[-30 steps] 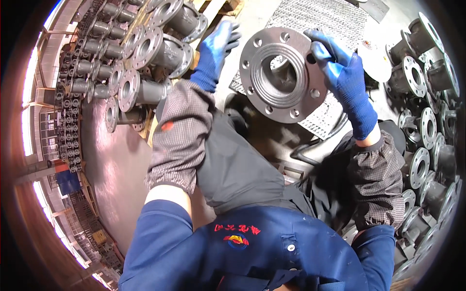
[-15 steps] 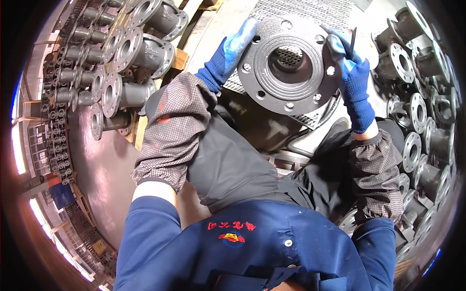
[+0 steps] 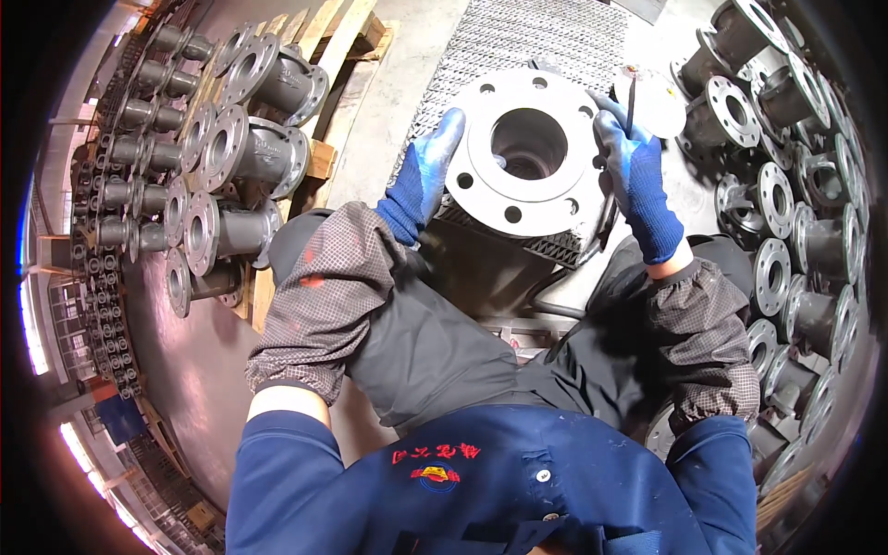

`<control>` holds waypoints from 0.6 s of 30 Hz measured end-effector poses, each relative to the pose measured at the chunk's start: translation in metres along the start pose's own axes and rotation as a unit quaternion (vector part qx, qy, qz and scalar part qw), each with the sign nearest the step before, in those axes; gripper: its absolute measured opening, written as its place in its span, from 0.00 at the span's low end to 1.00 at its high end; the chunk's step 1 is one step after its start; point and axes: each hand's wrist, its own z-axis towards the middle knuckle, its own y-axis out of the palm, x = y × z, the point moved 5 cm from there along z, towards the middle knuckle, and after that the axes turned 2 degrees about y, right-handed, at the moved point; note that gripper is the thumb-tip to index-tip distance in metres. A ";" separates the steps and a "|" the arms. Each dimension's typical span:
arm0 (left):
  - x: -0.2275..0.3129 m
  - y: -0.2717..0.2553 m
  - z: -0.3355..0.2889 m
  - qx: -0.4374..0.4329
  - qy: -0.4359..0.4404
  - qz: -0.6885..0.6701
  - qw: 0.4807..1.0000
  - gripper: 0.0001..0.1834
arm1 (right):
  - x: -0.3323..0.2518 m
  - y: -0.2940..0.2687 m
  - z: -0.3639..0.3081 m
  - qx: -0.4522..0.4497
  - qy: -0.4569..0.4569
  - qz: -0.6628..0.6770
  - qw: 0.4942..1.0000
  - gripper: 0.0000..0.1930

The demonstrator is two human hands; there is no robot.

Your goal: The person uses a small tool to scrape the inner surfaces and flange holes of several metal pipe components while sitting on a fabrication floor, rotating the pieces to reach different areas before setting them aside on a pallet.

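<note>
A grey flanged valve body (image 3: 476,159) faces up between my knees, its round bore and ring of bolt holes turned toward me. My left hand (image 3: 424,171), in a blue coated glove, is closed against the left edge of the flange. On the opposite edge my right hand (image 3: 636,171), gloved alike, grips the rim. A thin dark stick (image 3: 632,100) pokes up from the fingers of that right hand; its kind I cannot make out. Beneath the casting lies a metal mesh plate (image 3: 527,42); whether the casting rests on it is hidden.
Several flanged castings (image 3: 242,153) stand on a wooden pallet (image 3: 361,42) at my left. More castings (image 3: 775,199) are piled close by on the right. A white round object (image 3: 659,104) lies beyond my right hand. A dark cable (image 3: 555,307) runs near my right leg.
The valve body has been turned over: a dark ridged flange face showed before, now a bright smooth one does. Both hands have shifted slightly toward me and to the left with it.
</note>
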 end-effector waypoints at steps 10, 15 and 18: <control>0.008 -0.015 0.011 0.056 -0.011 0.194 0.979 0.31 | 0.002 -0.017 -0.015 -0.016 -0.027 -0.041 0.999 0.19; 0.054 -0.005 -0.014 0.139 0.206 0.597 0.763 0.30 | -0.006 -0.019 -0.025 -0.031 -0.014 -0.073 0.997 0.20; 0.053 0.030 -0.043 0.028 0.249 0.685 0.684 0.29 | 0.000 -0.021 -0.024 -0.032 -0.008 -0.075 0.997 0.20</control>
